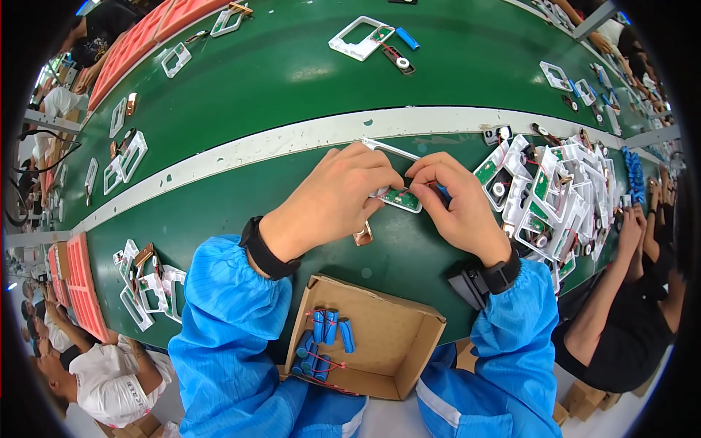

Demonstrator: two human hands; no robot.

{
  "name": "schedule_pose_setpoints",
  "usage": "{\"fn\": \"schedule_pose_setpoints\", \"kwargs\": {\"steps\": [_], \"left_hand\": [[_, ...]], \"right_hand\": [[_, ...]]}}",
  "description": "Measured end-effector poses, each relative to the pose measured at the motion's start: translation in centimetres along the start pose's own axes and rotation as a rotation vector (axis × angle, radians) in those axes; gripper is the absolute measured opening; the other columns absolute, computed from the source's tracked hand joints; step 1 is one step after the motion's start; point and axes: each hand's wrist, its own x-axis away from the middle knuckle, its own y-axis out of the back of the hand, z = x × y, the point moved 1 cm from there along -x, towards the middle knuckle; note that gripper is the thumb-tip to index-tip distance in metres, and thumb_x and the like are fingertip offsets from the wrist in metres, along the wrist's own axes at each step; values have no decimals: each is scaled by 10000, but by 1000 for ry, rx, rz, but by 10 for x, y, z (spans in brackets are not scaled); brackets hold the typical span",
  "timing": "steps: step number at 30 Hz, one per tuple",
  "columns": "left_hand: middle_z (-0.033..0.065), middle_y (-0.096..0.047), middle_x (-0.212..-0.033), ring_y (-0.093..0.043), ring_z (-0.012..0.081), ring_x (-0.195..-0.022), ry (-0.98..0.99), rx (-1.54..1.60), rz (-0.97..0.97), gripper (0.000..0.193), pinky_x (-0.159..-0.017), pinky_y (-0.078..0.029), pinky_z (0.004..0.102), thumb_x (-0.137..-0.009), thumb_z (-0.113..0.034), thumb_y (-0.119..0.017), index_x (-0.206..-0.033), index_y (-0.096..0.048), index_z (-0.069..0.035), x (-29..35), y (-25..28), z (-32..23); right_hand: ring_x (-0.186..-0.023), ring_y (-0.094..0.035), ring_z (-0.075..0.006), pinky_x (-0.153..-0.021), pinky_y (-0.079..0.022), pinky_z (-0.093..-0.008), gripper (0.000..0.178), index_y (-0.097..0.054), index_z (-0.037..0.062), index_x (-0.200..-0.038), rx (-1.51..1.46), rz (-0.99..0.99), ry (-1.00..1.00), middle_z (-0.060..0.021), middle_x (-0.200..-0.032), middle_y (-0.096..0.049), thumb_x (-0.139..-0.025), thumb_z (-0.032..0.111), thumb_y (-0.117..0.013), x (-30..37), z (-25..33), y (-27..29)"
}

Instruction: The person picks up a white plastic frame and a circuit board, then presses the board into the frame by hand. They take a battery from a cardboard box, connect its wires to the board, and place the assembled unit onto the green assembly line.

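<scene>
Between my hands is a white plastic frame [391, 150], with a green circuit board [401, 198] and thin red wire at its near side. My left hand [339, 190] is closed on the frame's left part, thumb and fingertips close to the board. My right hand [460, 201] is closed at the board's right end, its fingers bent round a blue battery [442, 191] that shows only in part. A copper-coloured piece [363, 234] sticks out below my left hand. Closer to me is a cardboard box [380, 339] with several blue batteries [331, 326] on red wires.
White frames with boards and wires lie in a large pile [562, 197] at right and a smaller pile [150, 285] at left. A white rail [292, 139] crosses the green table [241, 80]. Beyond it lie further frames [358, 40]. A co-worker's arm [606, 292] is at right.
</scene>
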Motion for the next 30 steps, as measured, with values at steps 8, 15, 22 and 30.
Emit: {"fn": "schedule_pose_setpoints", "kwargs": {"steps": [8, 15, 22, 30], "left_hand": [[21, -600, -975, -568, 239, -1029, 19, -44, 67, 209, -849, -439, 386, -783, -73, -736, -983, -703, -125, 3, -1, 0], [18, -598, -974, -566, 238, -1025, 9, -67, 44, 199, -848, -438, 384, -786, -85, -745, -975, -706, -133, 3, -2, -3], [17, -604, -974, -567, 235, -1023, 12, -51, 46, 191, -851, -439, 382, -780, -89, -755, -964, -723, -129, 4, -3, -1], [50, -620, -925, -572, 275, -932, -15, -42, 1, 244, -828, -481, 385, -697, -23, -783, -927, -722, -73, 1, -1, -3]], "right_hand": [[-836, -623, -223, -706, -495, -305, 25, -613, 0, -924, 3, 49, -37, -103, -1036, -637, -902, 12, -617, 0, -2, -2], [-829, -630, -225, -688, -498, -307, 25, -615, -7, -914, 24, 40, -48, -106, -1028, -636, -903, 16, -615, 0, -2, -2], [-814, -631, -225, -678, -496, -303, 27, -619, -7, -916, 26, 45, -53, -106, -1017, -636, -903, 16, -617, 0, -3, -3], [-779, -623, -217, -655, -483, -298, 29, -616, -5, -924, 65, 4, -21, -104, -996, -628, -911, 22, -616, 0, -6, -9]]}}
